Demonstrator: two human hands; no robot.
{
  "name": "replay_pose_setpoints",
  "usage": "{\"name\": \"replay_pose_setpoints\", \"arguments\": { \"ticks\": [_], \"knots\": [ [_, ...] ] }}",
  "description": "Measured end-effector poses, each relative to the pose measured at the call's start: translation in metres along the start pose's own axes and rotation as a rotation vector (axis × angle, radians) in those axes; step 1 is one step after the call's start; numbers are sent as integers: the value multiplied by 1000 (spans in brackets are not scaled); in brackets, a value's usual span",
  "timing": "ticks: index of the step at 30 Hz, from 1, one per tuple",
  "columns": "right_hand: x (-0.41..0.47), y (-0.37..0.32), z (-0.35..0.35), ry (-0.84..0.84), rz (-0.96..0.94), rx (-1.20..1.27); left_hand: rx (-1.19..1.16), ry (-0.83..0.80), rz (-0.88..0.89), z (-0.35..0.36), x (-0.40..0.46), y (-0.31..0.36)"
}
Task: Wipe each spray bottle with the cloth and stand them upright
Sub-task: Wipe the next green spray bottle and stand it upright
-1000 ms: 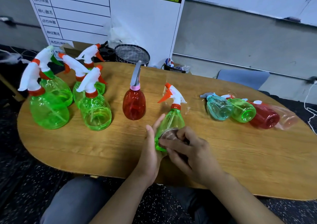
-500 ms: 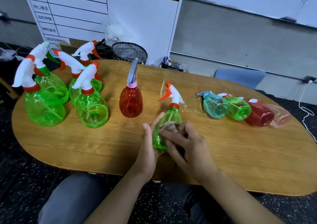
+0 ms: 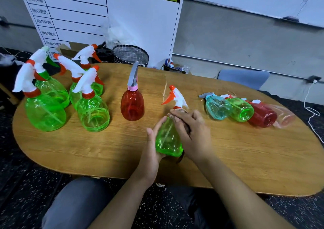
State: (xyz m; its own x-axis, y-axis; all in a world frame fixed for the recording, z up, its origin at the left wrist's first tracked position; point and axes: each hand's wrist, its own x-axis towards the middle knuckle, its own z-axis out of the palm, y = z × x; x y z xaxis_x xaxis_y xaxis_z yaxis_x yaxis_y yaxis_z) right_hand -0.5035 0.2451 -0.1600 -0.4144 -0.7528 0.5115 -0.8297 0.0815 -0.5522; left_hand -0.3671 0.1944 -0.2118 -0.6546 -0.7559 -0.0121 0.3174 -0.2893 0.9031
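Observation:
A small green spray bottle point(image 3: 167, 141) with a white and orange trigger head leans over the wooden table point(image 3: 87, 150) near its front edge. My left hand point(image 3: 150, 157) cups its base and left side. My right hand point(image 3: 194, 134) lies over its neck and right side, holding a dark cloth point(image 3: 181, 157) against it; only a corner of the cloth shows. Several large green bottles point(image 3: 93, 113) and a red bottle point(image 3: 132, 104) stand upright to the left. To the right, a teal bottle point(image 3: 217, 107), a green one point(image 3: 242, 110), a red one point(image 3: 261, 116) and a pale pink one point(image 3: 284, 118) lie on their sides.
A wire basket point(image 3: 130, 55) and a whiteboard panel point(image 3: 140, 23) stand behind the table. A blue chair back point(image 3: 243, 78) is at the far right side. A white cable point(image 3: 312, 109) hangs off the right end. My knees are below the front edge.
My right hand slid up from the bottle's belly to its neck. My left hand kept its hold on the base, and the bottle stayed tilted in place.

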Motion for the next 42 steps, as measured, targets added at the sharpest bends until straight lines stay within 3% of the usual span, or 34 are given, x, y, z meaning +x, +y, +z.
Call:
{"name": "replay_pose_setpoints", "arguments": {
  "ticks": [10, 12, 16, 18, 24, 27, 35, 42],
  "knots": [
    [-62, 3, -7, -125, -452, -16, -82, 46, -10, 1, 0, 4],
    [-65, 2, -9, -79, -376, 72, -36, 50, -3, 3, -2, 7],
    [-48, -4, -13, 166, 22, 313, 2, 81, 18, 5, -2, 10],
    [-30, -6, -15, 203, 111, 322, -28, 71, 7, 7, -1, 11],
    [-4, -3, -19, 117, -16, 167, -81, 49, -9, 6, -4, 13],
    [-5, 12, -18, 116, 98, 114, -104, 47, -6, 4, -4, 15],
    [1, -3, -11, 140, 111, 382, -129, 37, -14, 3, 1, 11],
    [-1, 0, -2, 24, 48, 177, -73, -5, -33, 0, 3, 6]
  ]
}}
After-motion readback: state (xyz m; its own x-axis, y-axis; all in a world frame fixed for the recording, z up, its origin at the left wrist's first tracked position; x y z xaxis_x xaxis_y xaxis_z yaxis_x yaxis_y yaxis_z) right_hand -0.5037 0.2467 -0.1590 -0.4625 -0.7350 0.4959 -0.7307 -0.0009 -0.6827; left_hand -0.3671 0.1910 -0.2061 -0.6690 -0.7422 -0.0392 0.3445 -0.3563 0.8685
